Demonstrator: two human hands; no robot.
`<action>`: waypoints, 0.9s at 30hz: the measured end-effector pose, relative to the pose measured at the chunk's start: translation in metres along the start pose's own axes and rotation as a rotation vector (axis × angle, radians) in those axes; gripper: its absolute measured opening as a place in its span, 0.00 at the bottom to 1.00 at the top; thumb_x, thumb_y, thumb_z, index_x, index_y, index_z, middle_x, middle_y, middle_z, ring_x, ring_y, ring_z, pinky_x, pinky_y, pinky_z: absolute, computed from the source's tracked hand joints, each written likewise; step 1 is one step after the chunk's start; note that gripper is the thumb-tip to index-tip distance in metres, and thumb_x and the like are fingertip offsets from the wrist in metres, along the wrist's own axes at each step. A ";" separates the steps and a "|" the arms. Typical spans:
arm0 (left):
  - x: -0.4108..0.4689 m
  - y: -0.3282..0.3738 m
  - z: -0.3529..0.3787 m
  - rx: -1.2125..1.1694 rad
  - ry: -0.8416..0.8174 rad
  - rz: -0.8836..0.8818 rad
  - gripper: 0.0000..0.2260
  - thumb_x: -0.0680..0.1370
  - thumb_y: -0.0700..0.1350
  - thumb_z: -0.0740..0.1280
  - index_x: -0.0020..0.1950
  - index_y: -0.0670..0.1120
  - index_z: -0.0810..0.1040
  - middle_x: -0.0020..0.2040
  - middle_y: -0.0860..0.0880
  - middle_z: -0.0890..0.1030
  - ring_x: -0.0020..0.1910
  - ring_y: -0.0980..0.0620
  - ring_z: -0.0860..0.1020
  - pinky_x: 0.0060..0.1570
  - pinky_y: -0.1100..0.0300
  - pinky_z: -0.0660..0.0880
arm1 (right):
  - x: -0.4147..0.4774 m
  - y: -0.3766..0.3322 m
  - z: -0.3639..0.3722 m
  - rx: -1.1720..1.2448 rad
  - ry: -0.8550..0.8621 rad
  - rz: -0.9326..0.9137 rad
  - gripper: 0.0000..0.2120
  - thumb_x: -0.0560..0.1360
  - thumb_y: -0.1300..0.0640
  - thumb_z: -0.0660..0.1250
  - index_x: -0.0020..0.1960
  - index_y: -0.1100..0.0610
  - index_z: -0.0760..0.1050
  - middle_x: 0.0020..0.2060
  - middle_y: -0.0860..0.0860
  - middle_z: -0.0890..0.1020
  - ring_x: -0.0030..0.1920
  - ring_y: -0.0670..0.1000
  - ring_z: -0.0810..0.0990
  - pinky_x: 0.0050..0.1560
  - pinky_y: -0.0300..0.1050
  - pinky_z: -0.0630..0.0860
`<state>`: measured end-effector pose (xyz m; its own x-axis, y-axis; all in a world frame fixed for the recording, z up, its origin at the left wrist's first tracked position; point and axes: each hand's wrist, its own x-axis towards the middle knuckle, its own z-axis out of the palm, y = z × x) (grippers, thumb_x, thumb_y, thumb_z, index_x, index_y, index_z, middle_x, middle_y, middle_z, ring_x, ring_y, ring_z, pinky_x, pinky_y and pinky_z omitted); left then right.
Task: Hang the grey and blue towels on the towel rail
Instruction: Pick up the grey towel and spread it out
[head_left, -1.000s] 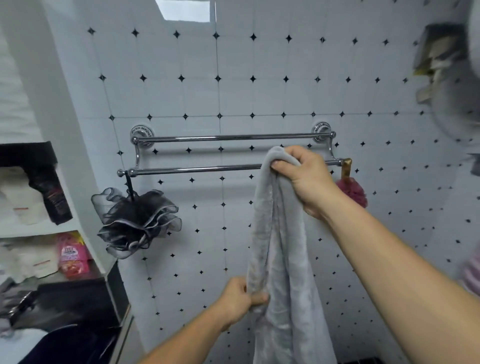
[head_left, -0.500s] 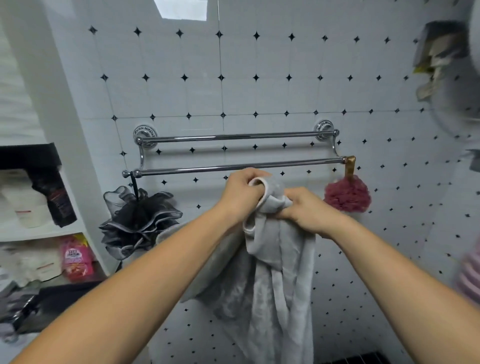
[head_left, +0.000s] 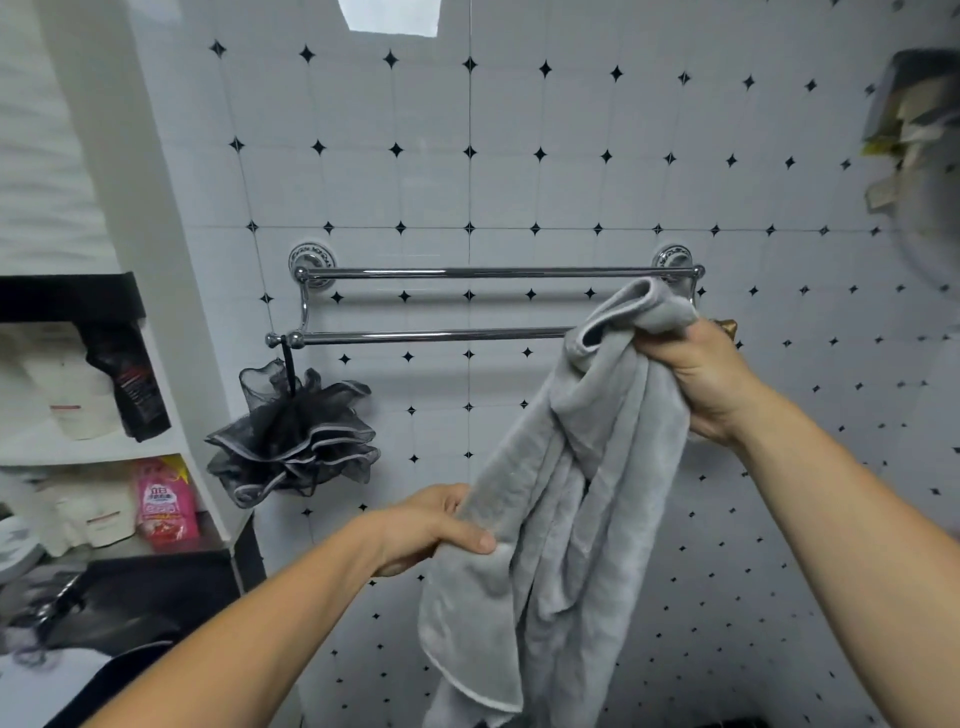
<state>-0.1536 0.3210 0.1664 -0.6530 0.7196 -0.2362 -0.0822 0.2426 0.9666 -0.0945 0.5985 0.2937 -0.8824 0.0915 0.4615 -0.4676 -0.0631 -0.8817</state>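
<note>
My right hand (head_left: 701, 379) grips the bunched top of the towel (head_left: 561, 499) at the rail's (head_left: 441, 336) right end; my left hand (head_left: 431, 530) pinches its edge lower down, fingers closed.

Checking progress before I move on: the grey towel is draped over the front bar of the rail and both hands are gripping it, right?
Not quite. The head view shows the grey towel held in front of the towel rail, not draped over it. The left hand and right hand are indeed both gripping it.
</note>
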 end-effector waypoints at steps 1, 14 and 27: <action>-0.001 -0.004 -0.003 -0.031 -0.038 -0.018 0.21 0.68 0.34 0.74 0.61 0.38 0.77 0.57 0.37 0.82 0.56 0.39 0.81 0.61 0.43 0.76 | 0.001 0.002 -0.004 0.003 0.023 0.001 0.10 0.70 0.63 0.69 0.52 0.61 0.80 0.46 0.54 0.86 0.50 0.52 0.84 0.52 0.42 0.80; -0.014 -0.019 -0.053 -0.495 0.128 0.163 0.21 0.73 0.35 0.70 0.65 0.34 0.75 0.60 0.34 0.80 0.56 0.38 0.81 0.52 0.48 0.80 | 0.000 0.043 -0.068 0.064 0.401 0.176 0.08 0.73 0.65 0.69 0.52 0.59 0.81 0.46 0.56 0.87 0.49 0.56 0.85 0.47 0.47 0.81; 0.036 0.045 0.031 -0.341 0.505 0.264 0.11 0.80 0.46 0.66 0.43 0.41 0.81 0.34 0.46 0.82 0.29 0.53 0.80 0.28 0.62 0.76 | -0.018 0.097 0.016 -0.391 0.491 0.275 0.04 0.70 0.61 0.71 0.43 0.59 0.77 0.39 0.58 0.81 0.40 0.54 0.78 0.46 0.55 0.78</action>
<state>-0.1577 0.3774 0.1980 -0.9497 0.3129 0.0083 -0.0505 -0.1795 0.9825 -0.1245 0.5745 0.2011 -0.7974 0.5698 0.1989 -0.0956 0.2063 -0.9738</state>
